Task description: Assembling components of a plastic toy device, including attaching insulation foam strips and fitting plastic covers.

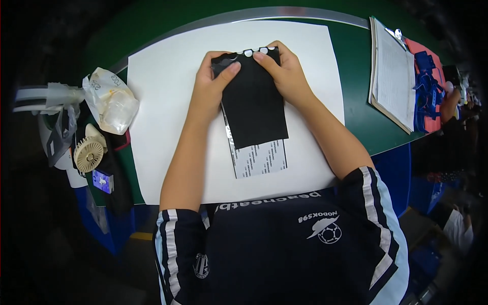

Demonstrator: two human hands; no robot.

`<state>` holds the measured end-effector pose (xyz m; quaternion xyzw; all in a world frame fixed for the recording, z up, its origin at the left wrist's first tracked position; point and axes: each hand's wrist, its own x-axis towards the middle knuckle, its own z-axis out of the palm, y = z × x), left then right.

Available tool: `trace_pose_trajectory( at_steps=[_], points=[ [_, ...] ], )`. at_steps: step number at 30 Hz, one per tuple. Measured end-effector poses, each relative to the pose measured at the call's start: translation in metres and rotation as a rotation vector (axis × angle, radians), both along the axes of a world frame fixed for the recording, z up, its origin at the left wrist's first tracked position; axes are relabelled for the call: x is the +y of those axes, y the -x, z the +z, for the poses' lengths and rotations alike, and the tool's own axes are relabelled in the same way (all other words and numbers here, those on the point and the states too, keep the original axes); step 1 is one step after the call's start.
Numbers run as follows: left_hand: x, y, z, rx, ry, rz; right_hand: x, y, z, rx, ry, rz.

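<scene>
Both my hands hold a black rectangular sheet (255, 109) by its far end, over a large white board or paper. My left hand (212, 81) grips the far left corner, thumb on top and fingers underneath. My right hand (287, 73) pinches the far right corner the same way. Along the far edge, between my thumbs, runs a row of several round white dots (248, 53). Below the black sheet a strip of printed backing paper (260, 158) sticks out toward me, with a shiny edge on its left. My fingertips are hidden under the sheet.
The white sheet (162, 91) covers most of the green table (358, 122). At left are a plastic bag (119, 107), a small beige fan (90, 152) and a purple box (103, 181). At right lie an open notebook (394, 73) and blue straps (428, 91) on a pink folder. Another person's hand (450, 104) shows beyond.
</scene>
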<state>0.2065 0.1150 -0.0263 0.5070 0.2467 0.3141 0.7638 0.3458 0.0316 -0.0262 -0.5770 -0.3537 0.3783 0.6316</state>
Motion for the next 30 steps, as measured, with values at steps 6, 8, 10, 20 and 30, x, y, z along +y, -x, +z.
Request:
trace_pose_trajectory(
  at_steps=[6, 8, 10, 20, 30],
  points=[
    [0.002, 0.006, -0.005, 0.001, 0.006, -0.003, -0.004, 0.002, -0.001, -0.037, -0.055, 0.072],
    [0.003, 0.005, -0.006, 0.032, -0.024, -0.001, -0.005, 0.001, 0.001, -0.043, -0.046, 0.090],
    [0.005, 0.004, -0.008, 0.092, -0.133, 0.018, -0.003, -0.001, 0.003, -0.040, 0.042, 0.096],
    [0.006, 0.003, -0.004, 0.076, -0.030, 0.053, 0.003, -0.001, -0.004, -0.039, -0.017, 0.066],
    [0.003, 0.000, -0.008, 0.130, -0.115, 0.046, 0.008, -0.008, -0.006, -0.070, 0.031, 0.059]
  ],
)
